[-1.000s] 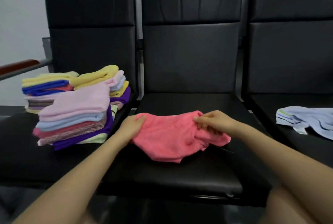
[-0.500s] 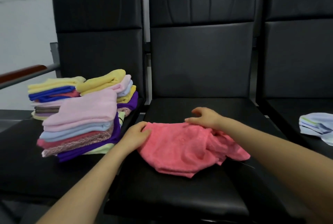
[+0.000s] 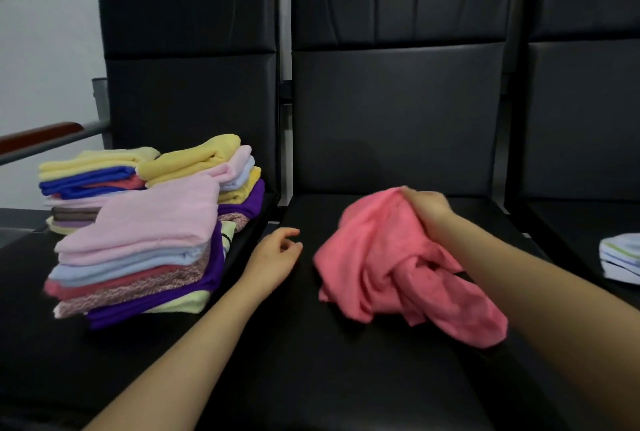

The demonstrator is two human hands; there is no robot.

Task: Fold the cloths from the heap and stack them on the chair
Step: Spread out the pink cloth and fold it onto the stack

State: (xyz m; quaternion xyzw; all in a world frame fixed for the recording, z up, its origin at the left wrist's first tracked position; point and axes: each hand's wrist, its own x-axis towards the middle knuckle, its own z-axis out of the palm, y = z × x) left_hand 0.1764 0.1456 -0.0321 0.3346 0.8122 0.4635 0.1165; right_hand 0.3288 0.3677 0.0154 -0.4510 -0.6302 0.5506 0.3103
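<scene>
A crumpled pink cloth (image 3: 381, 268) lies on the seat of the middle black chair (image 3: 311, 378). My right hand (image 3: 427, 207) grips its far edge and lifts it off the seat. Beside the cloth's left edge, my left hand (image 3: 275, 254) hovers with loosely curled fingers and holds nothing. Stacks of folded cloths (image 3: 138, 243) in pink, blue, purple and yellow stand on the left chair (image 3: 41, 344). The nearest stack is topped by a pale pink cloth (image 3: 159, 216).
A pale blue and white cloth (image 3: 621, 261) lies on the right chair's seat at the frame's right edge. A metal armrest with a brown pad (image 3: 38, 136) runs along the far left. All three chair backs stand upright behind the seats.
My left hand let go of the pink cloth and drew back to the left. My right hand closed on the cloth's far edge and raised it, bunching the cloth rightward.
</scene>
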